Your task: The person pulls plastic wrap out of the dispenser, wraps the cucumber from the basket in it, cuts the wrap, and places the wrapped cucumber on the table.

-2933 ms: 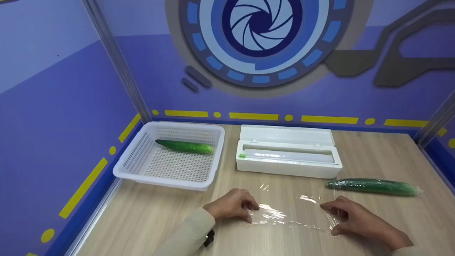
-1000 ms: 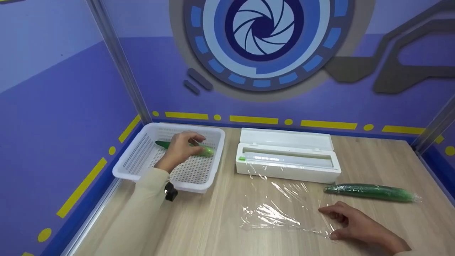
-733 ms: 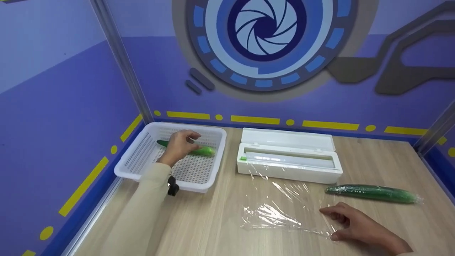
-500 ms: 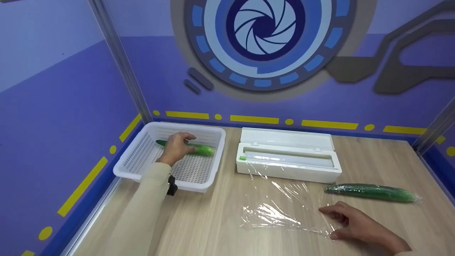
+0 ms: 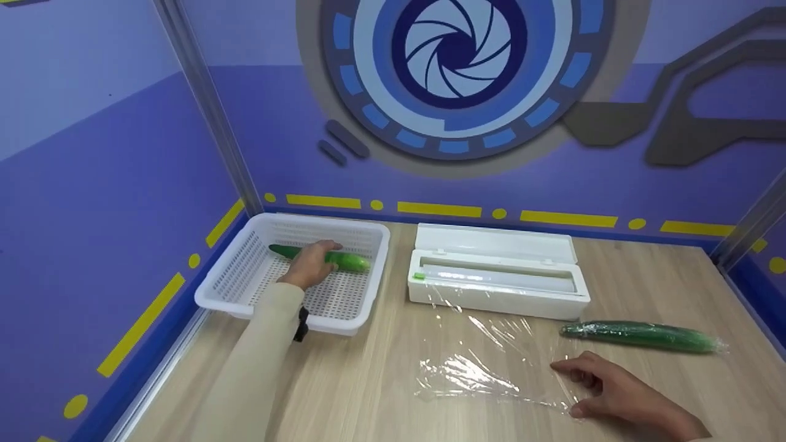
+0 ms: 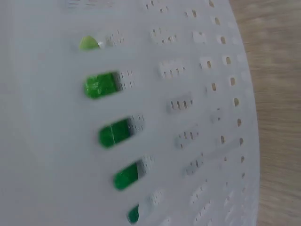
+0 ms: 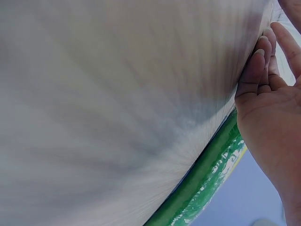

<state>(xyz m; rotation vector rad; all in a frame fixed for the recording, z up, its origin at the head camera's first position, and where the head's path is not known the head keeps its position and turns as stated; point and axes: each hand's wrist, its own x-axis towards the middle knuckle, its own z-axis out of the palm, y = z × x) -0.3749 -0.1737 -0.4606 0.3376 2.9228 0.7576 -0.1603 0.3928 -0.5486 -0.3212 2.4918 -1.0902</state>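
In the white plastic basket (image 5: 206, 293), my left hand (image 5: 311, 265) grips a green cucumber (image 5: 353, 263) around its middle, thumb on the near side. The left wrist view shows only bits of that cucumber (image 6: 113, 133) through the basket wall (image 6: 197, 113). A clear sheet of cling film (image 5: 473, 371) runs from the white dispenser box (image 5: 497, 301) onto the table. My right hand (image 5: 614, 387) rests at the sheet's right edge, index finger and thumb spread apart and touching it. Its other fingers (image 7: 254, 70) are bent against the table in the right wrist view.
A film-wrapped cucumber (image 5: 645, 336) lies right of the dispenser, just beyond my right hand. The dispenser's lid (image 5: 494, 242) is raised at the back, and a green slider (image 5: 419, 276) sits at its left end. Blue printed walls (image 5: 245, 123) enclose the wooden table (image 5: 344, 380).
My left hand let go of the film, moved left into the basket, and lowered onto the cucumber, closing round it. My right hand has stayed at the film's edge.
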